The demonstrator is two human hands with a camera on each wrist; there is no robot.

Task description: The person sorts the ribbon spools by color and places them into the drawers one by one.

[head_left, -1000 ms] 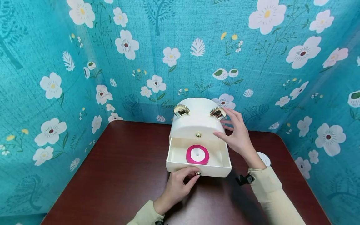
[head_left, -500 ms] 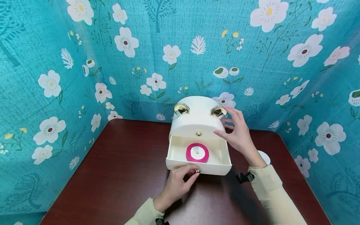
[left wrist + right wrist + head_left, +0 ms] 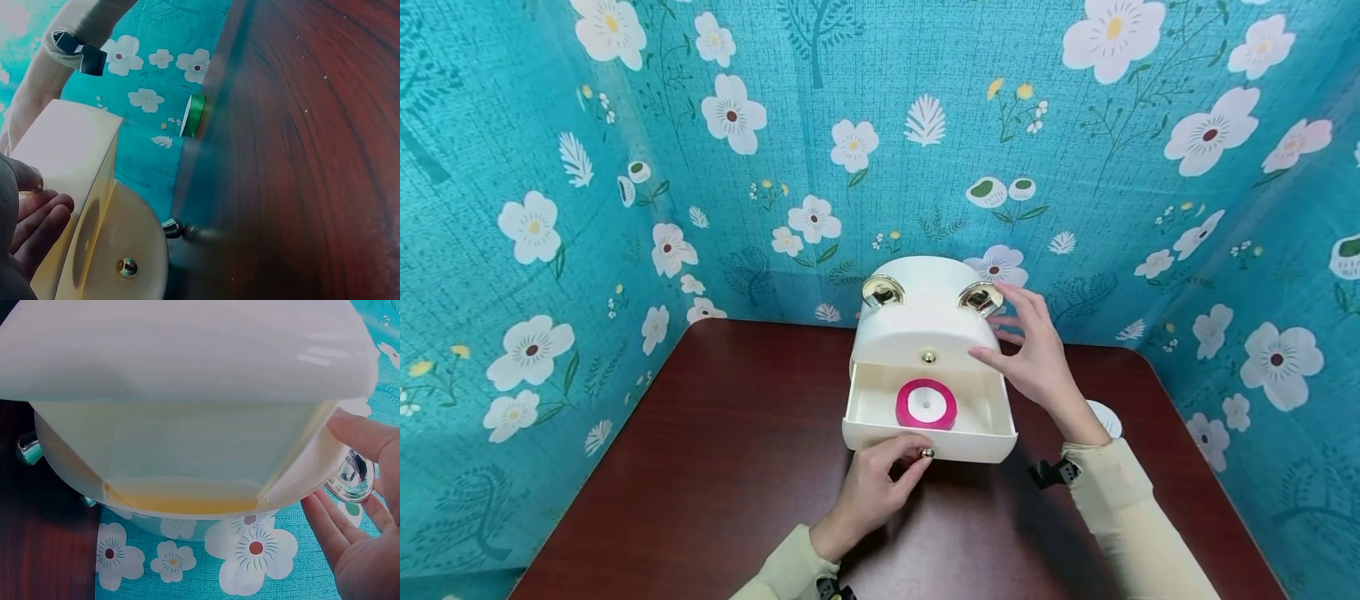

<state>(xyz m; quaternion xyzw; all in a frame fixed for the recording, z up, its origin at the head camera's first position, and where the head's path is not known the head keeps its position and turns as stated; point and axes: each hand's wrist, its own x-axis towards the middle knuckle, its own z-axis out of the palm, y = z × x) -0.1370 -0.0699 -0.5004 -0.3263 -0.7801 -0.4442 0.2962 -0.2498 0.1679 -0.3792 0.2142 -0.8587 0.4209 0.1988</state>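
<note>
A cream-white drawer box (image 3: 917, 321) with a rounded top and two round gold fittings stands near the back of the table. Its lower drawer (image 3: 977, 448) is pulled out. Inside lies a ribbon spool (image 3: 927, 405) with a pink rim and white centre. My left hand (image 3: 868, 496) pinches the drawer's gold knob (image 3: 927, 452) between thumb and fingers. At the box's right side is my right hand (image 3: 1033, 358), its fingers spread, with fingertips by the right gold fitting (image 3: 981, 298). The right wrist view shows the right thumb touching the box's edge.
A green ribbon spool (image 3: 193, 116) lies on the table to the right of the box; its white face (image 3: 1105, 419) shows behind my right wrist. Blue flowered cloth (image 3: 880, 150) hangs close behind the dark red-brown table (image 3: 737, 433) and along both sides.
The drawer has slid slightly inward toward the box, with my left hand still on its knob. My right hand stays at the box's side. The head view has shifted a little.
</note>
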